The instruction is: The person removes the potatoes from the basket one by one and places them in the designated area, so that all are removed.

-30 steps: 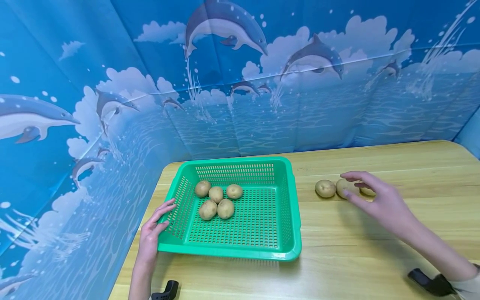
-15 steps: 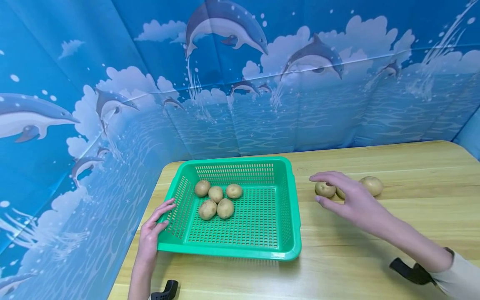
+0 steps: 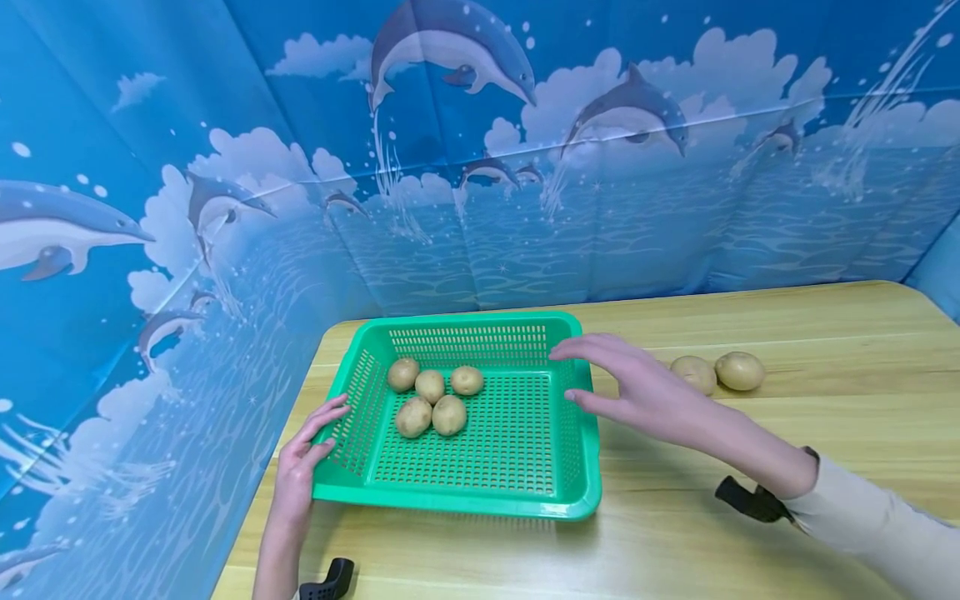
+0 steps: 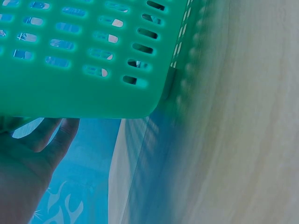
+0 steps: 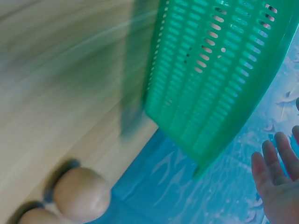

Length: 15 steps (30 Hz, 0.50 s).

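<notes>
A green plastic basket [image 3: 465,502] stands on the wooden table with several potatoes [image 3: 450,415] grouped in its left half. My left hand [image 3: 298,462] rests on the basket's left rim, fingers and thumb reaching loosely over it. In the left wrist view, part of this hand [image 4: 28,168] appears beside the basket's rim. My right hand [image 3: 648,392] hovers at the right rim, thumb and fingers spread apart with nothing between them. Straight fingers [image 5: 275,168] of that hand show in the right wrist view. Right of it lie two potatoes [image 3: 740,371]; the hand hides the spot just left of them.
The wooden table [image 3: 847,400] extends to the right of the basket. Behind and to the left hangs a blue curtain [image 3: 465,242] printed with dolphins. Each wrist wears a black device, such as the right one [image 3: 753,500].
My right hand has moved left from above the potatoes on the table to the basket's right rim, carrying nothing. My left hand has stayed on the left rim.
</notes>
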### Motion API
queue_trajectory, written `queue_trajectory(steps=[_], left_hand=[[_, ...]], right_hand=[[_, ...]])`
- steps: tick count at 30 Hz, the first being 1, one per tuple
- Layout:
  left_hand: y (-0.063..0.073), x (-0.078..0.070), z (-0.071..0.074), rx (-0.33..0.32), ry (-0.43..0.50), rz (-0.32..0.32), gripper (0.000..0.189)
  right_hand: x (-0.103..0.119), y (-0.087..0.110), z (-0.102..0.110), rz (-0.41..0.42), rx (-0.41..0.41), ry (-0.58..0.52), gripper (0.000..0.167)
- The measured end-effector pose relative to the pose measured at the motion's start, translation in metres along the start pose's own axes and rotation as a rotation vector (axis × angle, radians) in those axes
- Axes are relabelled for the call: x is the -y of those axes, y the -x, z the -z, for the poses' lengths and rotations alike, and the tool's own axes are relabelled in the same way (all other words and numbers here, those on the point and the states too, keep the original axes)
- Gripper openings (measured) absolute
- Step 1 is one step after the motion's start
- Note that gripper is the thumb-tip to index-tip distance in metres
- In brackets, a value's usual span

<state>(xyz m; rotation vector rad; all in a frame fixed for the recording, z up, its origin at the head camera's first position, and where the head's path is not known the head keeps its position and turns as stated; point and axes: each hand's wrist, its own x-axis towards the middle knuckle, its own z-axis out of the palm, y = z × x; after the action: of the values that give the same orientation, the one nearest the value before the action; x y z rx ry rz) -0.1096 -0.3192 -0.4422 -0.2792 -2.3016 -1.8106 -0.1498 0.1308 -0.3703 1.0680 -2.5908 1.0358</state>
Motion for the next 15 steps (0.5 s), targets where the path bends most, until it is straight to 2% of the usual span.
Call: queue_trajectory(steps=[10, 15], left_hand=[[0.0, -0.001, -0.001, -0.003, 0.008, -0.005, 0.038], [0.0, 0.0, -0.001, -0.002, 0.008, -0.014, 0.038]], right_hand=[[0.004, -0.03, -0.027, 0.114, 0.106, -0.017, 0.046], [0.004, -0.039, -0.039, 0.122, 0.174, -0.009, 0.047]])
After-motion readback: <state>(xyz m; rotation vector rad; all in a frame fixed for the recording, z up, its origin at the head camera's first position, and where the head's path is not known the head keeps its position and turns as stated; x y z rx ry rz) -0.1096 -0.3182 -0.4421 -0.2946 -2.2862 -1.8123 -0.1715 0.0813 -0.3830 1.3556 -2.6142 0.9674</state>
